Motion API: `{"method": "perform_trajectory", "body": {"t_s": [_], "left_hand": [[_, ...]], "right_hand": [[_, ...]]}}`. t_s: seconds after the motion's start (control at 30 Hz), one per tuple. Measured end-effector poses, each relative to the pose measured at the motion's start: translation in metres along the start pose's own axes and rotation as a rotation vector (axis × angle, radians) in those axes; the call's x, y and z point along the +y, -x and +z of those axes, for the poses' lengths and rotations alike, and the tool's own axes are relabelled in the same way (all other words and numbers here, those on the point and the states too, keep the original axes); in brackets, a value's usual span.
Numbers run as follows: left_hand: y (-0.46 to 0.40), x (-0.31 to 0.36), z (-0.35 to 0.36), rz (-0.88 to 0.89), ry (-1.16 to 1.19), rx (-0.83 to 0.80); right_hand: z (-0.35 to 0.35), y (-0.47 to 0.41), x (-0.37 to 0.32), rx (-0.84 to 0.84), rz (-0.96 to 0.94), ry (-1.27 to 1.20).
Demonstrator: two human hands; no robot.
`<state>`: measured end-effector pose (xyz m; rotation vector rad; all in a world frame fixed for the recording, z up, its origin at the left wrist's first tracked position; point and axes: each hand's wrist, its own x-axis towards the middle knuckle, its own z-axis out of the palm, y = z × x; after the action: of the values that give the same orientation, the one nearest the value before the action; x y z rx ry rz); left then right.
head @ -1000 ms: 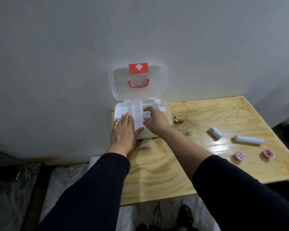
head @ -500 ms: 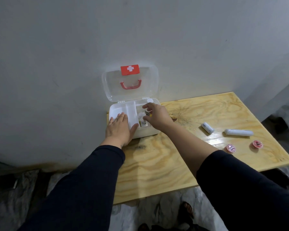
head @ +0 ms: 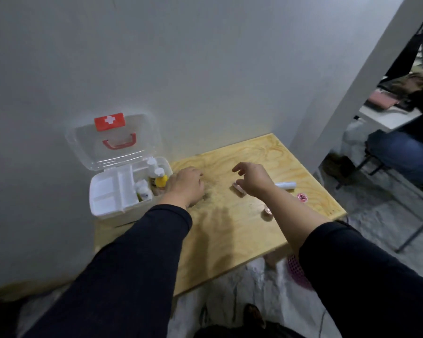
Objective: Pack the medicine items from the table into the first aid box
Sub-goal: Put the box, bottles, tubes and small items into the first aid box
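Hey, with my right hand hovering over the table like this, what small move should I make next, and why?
Probably lower your right hand onto the small item lying just below its open fingers and pinch it. That hand is empty and nearest to it, while the white tube and two pink discs lie farther right. The first aid box is open, with bottles already inside.

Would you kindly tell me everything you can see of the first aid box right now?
The first aid box is white plastic and sits at the table's left rear corner against the wall. Its clear lid, with a red handle and a red patch bearing a white cross, stands open against the wall. A divided white tray fills the left part and looks empty; small white bottles and a yellow one stand on the right. The left hand is beside its right edge; contact is unclear.
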<state>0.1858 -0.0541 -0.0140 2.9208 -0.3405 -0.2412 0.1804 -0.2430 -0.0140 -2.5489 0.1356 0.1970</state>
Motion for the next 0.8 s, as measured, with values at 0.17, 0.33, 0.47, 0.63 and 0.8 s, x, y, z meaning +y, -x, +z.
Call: {"method": "perform_trajectory", "body": {"t_s": [0.17,0.33,0.47,0.63,0.8], "left_hand": [[-0.021,0.046,0.037,-0.041,0.018,-0.119],[-0.038,0.064,0.064,-0.132,0.071,-0.196],[-0.043,0.069,0.076,-0.208,0.137,-0.168],[-0.039,0.065,0.081,-0.268,0.179,-0.137],[-0.033,0.06,0.079,-0.336,0.18,-0.129]], "right_hand": [[-0.017,-0.012,0.086,-0.053,0.095,0.185],[-0.017,-0.03,0.143,-0.087,0.03,0.395],[-0.011,-0.047,0.152,-0.051,-0.071,0.469],[0.009,-0.065,0.129,-0.07,-0.18,0.366],[0.025,-0.072,0.098,-0.15,-0.232,0.255]]}}
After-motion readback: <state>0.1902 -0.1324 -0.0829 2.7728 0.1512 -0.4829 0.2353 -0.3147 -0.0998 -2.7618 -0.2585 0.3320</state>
